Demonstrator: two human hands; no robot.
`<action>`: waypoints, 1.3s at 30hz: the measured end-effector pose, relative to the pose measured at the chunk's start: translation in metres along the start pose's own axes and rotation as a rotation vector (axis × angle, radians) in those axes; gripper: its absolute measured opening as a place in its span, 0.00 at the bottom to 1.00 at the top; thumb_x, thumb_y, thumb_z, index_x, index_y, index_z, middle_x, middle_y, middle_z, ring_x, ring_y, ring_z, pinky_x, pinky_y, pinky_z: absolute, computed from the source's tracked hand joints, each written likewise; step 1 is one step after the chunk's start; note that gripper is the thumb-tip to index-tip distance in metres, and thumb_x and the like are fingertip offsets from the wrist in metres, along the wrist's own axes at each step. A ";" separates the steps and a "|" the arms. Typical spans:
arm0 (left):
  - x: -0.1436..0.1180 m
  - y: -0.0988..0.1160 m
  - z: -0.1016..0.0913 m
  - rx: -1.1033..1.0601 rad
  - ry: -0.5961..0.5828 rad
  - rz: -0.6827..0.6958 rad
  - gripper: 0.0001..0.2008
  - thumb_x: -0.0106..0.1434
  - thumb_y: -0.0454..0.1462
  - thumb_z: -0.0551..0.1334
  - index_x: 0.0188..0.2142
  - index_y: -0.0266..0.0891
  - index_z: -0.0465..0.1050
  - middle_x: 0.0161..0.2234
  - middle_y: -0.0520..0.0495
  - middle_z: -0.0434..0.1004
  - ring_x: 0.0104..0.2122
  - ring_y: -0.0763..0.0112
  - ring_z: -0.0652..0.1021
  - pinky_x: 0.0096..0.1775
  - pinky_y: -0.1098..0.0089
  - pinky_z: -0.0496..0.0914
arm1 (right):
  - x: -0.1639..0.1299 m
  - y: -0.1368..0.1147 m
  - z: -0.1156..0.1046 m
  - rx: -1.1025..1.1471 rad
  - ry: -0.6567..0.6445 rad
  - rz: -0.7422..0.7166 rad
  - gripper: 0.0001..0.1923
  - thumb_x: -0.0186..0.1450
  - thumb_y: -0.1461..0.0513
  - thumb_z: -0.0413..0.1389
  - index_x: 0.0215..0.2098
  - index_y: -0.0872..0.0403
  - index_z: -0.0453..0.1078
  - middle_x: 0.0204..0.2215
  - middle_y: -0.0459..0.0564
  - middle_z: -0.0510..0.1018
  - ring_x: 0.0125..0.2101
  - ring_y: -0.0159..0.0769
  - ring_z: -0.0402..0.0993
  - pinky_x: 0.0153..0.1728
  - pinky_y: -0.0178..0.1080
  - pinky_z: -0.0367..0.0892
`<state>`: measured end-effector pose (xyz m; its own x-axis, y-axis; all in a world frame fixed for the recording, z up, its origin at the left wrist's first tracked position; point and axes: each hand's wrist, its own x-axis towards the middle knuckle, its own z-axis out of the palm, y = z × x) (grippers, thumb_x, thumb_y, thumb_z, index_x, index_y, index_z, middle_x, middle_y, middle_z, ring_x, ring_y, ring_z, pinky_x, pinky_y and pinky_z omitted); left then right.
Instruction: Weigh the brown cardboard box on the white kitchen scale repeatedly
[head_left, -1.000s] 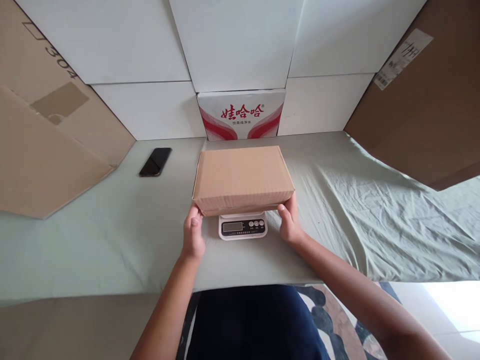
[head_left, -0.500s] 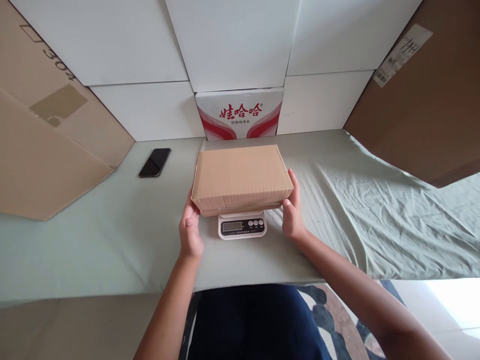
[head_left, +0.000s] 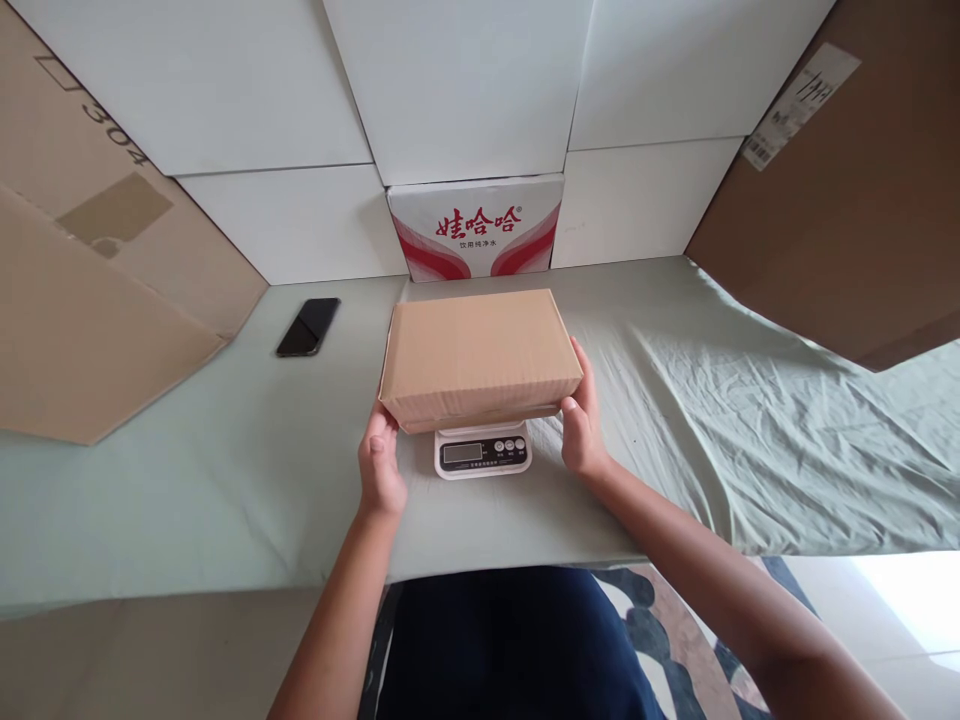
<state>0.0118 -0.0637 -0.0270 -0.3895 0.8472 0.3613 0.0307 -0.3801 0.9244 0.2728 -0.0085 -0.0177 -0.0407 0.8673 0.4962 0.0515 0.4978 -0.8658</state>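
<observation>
2 bare hands bracket a closed brown cardboard box (head_left: 480, 355) that sits on top of a small white kitchen scale (head_left: 482, 449). Only the front strip of the scale, with its dark display and 3 round buttons, shows from under the box's near edge.

To the left of the scale, the left hand (head_left: 381, 462) is open, palm turned inward, its fingertips touching the box's near left corner. To the right of the scale, the right hand (head_left: 582, 425) lies flat along the box's right side, fingers stretched out and pressed to the cardboard, thumb at the near right corner. Neither hand is closed; the box is held lightly between the 2 of them. Whether its weight rests fully on the scale cannot be told.

The scale stands on a table covered in pale green cloth (head_left: 225, 480), smooth to the scale's left and wrinkled to its right. Behind the scale, against white panels, stands a white carton with red stripes and red print (head_left: 475, 228). Well to the left of the scale and farther back lies a black phone (head_left: 308, 326), face up. Large flat sheets of brown cardboard (head_left: 90, 300) lean on the far left, and another brown sheet with a white label (head_left: 847, 200) leans on the far right.
</observation>
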 end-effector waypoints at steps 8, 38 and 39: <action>-0.001 -0.002 -0.001 -0.007 -0.033 -0.002 0.43 0.63 0.69 0.53 0.60 0.39 0.76 0.60 0.35 0.79 0.62 0.47 0.77 0.59 0.56 0.73 | 0.001 -0.006 0.002 0.069 -0.010 0.042 0.38 0.71 0.40 0.49 0.75 0.38 0.50 0.76 0.46 0.57 0.76 0.52 0.51 0.77 0.62 0.49; 0.135 -0.063 0.046 -0.146 -0.023 -0.161 0.38 0.62 0.67 0.59 0.60 0.46 0.75 0.68 0.39 0.72 0.71 0.53 0.67 0.70 0.56 0.62 | 0.129 0.073 0.035 -0.058 -0.035 -0.007 0.46 0.68 0.38 0.48 0.76 0.48 0.43 0.77 0.55 0.54 0.77 0.52 0.49 0.78 0.59 0.43; 0.134 -0.065 0.044 -0.144 -0.021 -0.190 0.39 0.63 0.66 0.58 0.61 0.45 0.75 0.69 0.39 0.70 0.72 0.53 0.67 0.70 0.56 0.62 | 0.125 0.075 0.033 -0.079 -0.023 0.025 0.46 0.68 0.38 0.47 0.76 0.47 0.41 0.78 0.54 0.51 0.78 0.52 0.45 0.78 0.61 0.42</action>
<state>-0.0015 0.0904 -0.0331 -0.3563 0.9156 0.1866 -0.1737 -0.2611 0.9496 0.2385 0.1371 -0.0226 -0.0617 0.8793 0.4723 0.1312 0.4762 -0.8695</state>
